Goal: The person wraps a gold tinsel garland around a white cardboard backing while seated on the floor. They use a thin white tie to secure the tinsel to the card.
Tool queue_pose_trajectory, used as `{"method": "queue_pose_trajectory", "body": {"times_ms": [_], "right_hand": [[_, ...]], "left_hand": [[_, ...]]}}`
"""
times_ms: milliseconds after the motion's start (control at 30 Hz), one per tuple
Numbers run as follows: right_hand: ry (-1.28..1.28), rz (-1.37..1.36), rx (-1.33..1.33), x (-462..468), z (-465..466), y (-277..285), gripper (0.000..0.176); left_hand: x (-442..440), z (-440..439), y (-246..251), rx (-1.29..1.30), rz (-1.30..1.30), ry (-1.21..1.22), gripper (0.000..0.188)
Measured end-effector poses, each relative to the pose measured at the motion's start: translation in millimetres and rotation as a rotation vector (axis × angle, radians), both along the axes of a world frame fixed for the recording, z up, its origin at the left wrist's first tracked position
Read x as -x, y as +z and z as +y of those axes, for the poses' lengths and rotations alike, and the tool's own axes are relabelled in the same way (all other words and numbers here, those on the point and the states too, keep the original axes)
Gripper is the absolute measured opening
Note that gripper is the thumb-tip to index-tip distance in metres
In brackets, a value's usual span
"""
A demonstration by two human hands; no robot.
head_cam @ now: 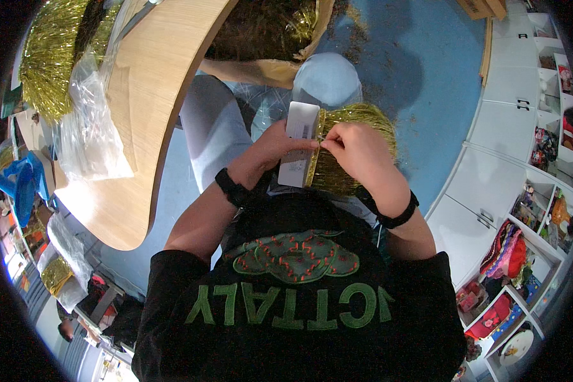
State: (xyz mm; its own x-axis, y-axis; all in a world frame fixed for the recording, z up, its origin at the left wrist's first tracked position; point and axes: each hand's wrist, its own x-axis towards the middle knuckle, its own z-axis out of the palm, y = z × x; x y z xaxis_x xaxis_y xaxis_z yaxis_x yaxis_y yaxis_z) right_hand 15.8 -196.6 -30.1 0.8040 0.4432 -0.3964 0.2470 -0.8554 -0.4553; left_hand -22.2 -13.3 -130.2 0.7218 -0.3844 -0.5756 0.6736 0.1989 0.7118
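Observation:
A white card [299,119] with printed marks lies over my lap, along the banded edge of a gold tinsel fringe [367,117]. My left hand [281,142] grips the card, its thumb stretched across to the fringe's shiny gold band [310,174]. From the other side, my right hand [360,150] pinches at that band with thumb and forefinger, close to the left thumb's tip. Something small and pale shows between the fingertips, too small to name. The tinsel strands spread out beneath the right hand, which hides part of them.
On my left is a wooden table [143,95] with a curved edge, bearing clear plastic bags [90,129] and a gold tinsel bundle [47,62]. An open sack [248,67] of dark tinsel stands ahead. White cabinets [496,124] line the right. Another person [67,329] is far left.

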Motion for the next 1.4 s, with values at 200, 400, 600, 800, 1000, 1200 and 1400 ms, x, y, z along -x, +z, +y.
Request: {"method": "queue_pose_trajectory", "body": {"times_ms": [200, 400, 600, 800, 1000, 1200, 1400], "right_hand": [[-0.140, 0.063, -0.144, 7.0, -5.6, -20.1, 0.020], [-0.282, 0.177, -0.254, 14.6, -13.4, -24.4, 0.023], [-0.396, 0.327, -0.377, 18.1, -19.2, -27.4, 0.024], [-0.436, 0.341, -0.425, 23.9, -21.0, -35.5, 0.021], [-0.466, 0.255, -0.435, 24.6, -15.6, -41.4, 0.018], [-0.477, 0.329, -0.441, 18.4, -15.0, -33.0, 0.017], [-0.397, 0.221, -0.344, 15.9, -19.4, -37.1, 0.015]], "left_hand": [[1.4, -7.6, -1.0, 0.060, 0.093, 0.081, 0.041], [2.5, -15.3, 18.6, -0.235, -0.064, -0.047, 0.037], [5.5, -19.8, 23.0, -0.383, -0.141, -0.015, 0.037], [7.2, -20.2, 13.7, -0.491, -0.232, -0.035, 0.039], [3.1, -24.4, 21.1, -0.498, -0.227, -0.010, 0.039], [0.4, -26.7, 25.3, -0.428, -0.177, 0.007, 0.049], [-3.6, -30.5, 27.9, -0.436, -0.076, 0.066, 0.032]]}}
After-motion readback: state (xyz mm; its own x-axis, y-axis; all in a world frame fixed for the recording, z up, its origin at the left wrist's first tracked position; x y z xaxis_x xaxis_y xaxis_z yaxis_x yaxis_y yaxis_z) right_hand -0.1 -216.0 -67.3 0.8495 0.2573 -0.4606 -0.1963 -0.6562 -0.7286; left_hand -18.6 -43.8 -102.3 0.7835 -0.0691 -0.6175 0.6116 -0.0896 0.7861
